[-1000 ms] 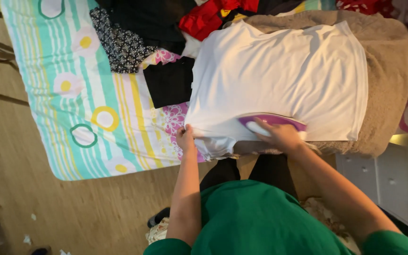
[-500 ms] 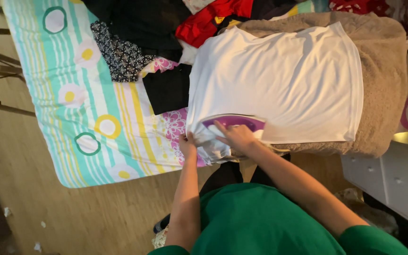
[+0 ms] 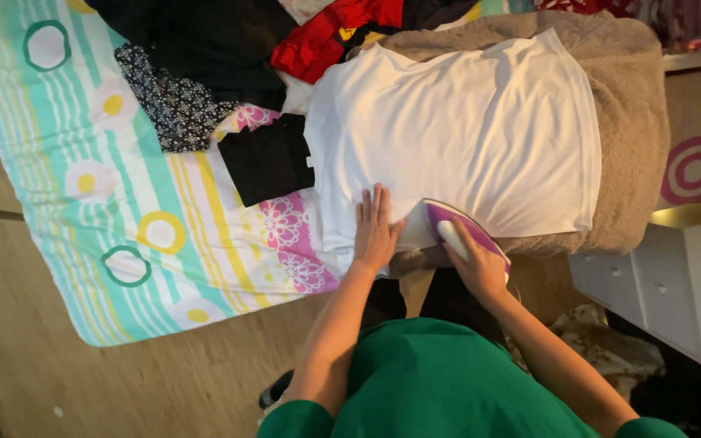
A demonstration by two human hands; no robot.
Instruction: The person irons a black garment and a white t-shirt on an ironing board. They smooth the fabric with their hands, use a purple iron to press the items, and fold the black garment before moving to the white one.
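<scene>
A white T-shirt (image 3: 464,134) lies spread over a beige towel-covered board (image 3: 634,122). My left hand (image 3: 376,231) lies flat with fingers together on the shirt's near edge, pressing the cloth. My right hand (image 3: 476,264) grips the handle of a purple and white iron (image 3: 448,223), which rests on the shirt's lower hem just right of my left hand. I wear a green top (image 3: 448,381).
A striped, flower-patterned sheet (image 3: 115,211) covers the bed at left. On it lie a black folded garment (image 3: 265,158), a dotted black cloth (image 3: 168,101) and a red garment (image 3: 326,36). White drawers (image 3: 659,284) stand at right. Wooden floor (image 3: 123,381) below.
My left hand let go of the bunched hem and now lies flat on the shirt. The iron in my right hand slid a little to the right along the hem.
</scene>
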